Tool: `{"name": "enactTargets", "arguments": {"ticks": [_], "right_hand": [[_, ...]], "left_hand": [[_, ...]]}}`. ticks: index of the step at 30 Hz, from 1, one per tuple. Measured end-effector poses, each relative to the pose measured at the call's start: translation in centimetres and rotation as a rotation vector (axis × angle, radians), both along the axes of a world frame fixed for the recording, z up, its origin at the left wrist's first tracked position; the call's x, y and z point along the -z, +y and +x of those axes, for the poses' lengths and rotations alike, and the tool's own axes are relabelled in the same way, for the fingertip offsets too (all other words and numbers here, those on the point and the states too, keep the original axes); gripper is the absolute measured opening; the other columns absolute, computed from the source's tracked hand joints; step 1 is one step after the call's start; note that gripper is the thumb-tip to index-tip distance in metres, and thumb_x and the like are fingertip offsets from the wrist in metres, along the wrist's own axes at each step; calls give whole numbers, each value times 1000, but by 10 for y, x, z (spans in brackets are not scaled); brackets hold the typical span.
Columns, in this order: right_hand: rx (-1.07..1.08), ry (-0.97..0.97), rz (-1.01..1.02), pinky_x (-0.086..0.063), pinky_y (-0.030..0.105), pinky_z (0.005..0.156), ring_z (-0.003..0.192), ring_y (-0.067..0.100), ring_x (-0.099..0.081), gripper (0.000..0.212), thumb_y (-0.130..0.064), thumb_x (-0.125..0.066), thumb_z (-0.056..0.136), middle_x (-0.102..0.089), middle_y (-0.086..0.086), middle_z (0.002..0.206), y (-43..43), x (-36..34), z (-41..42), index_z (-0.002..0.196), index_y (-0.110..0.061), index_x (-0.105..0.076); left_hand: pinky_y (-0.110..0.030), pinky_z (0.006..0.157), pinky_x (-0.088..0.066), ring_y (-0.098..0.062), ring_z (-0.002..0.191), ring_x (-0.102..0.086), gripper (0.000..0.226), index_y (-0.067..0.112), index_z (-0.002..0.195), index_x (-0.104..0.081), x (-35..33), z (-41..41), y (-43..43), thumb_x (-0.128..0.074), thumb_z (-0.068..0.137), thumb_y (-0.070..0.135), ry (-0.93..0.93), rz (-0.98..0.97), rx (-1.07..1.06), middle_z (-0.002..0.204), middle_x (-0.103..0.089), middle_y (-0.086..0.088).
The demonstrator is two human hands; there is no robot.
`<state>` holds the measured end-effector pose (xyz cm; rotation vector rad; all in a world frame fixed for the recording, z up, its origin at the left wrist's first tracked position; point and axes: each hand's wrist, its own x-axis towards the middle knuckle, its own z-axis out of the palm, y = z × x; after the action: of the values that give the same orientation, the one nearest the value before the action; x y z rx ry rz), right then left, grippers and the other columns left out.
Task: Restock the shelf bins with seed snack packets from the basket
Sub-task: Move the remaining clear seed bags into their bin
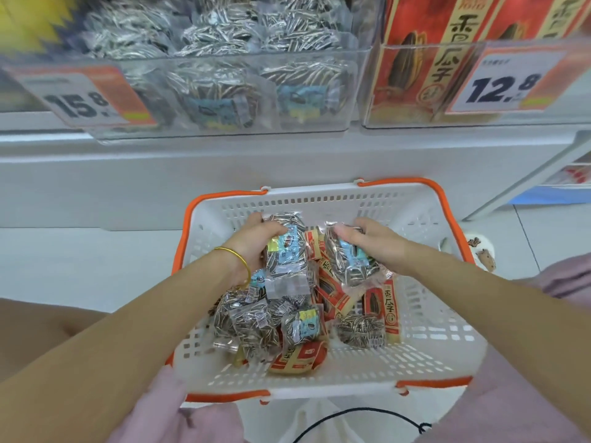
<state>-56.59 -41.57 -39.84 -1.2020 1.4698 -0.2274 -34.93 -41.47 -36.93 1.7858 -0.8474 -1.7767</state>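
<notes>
Reaching into the white basket (412,203), the left hand (256,247) clamps its fingers (275,231) round one seed packet (289,260). The right hand (375,241) grips a second packet (350,265) beside it, both over the heap inside, with the shelf bins (230,123) above.

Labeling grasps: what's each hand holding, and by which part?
Left hand grips one seed packet along its upper left side. Right hand grips a second packet by its top end.

One basket (319,190), two hands (252,243), two shelf bins (224,133), two price tags (86,97), perhaps a dozen seed packets (287,260)
</notes>
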Motion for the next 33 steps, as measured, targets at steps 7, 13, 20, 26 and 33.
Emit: {"name": "enactTargets", "arguments": {"ticks": [7,13,20,26,33], "right_hand": [[277,-623,162,-53,40,83,96,24,-62,42,-18,-49,97,-61,14,117,14,-53,19,136,-5,-40],[278,-645,93,-52,30,59,77,18,-59,29,-4,-46,95,-58,10,95,20,-74,23,124,-6,-50],[350,-587,15,-53,31,72,71,15,-63,4,-10,-61,88,-68,2,77,21,-74,30,86,-13,-61],[672,-758,120,-59,37,58,69,30,-70,41,4,-60,84,-61,13,100,24,-67,32,114,-17,-43],[662,-825,94,-56,30,62,84,23,-71,38,-9,-74,64,-71,13,95,35,-65,46,86,-12,-44]], "left_hand": [[-42,84,-46,-29,103,-53,32,15,118,-38,-12,-6,6,-55,91,16,-41,-45,1,120,-49,-10],[-56,104,-35,-35,124,-44,58,13,141,-25,-21,-1,12,-55,91,13,40,-64,-35,140,-40,-9],[-46,75,-51,-35,94,-60,42,6,118,-40,-37,3,16,-60,81,16,82,-67,-72,127,-51,-23],[-40,68,-47,-28,79,-60,18,18,108,-41,-38,8,15,-49,93,12,193,-90,-176,103,-58,-16],[-46,80,-55,-26,97,-66,77,24,132,-36,-51,3,19,-74,67,41,321,-223,-114,122,-60,-10]]}}
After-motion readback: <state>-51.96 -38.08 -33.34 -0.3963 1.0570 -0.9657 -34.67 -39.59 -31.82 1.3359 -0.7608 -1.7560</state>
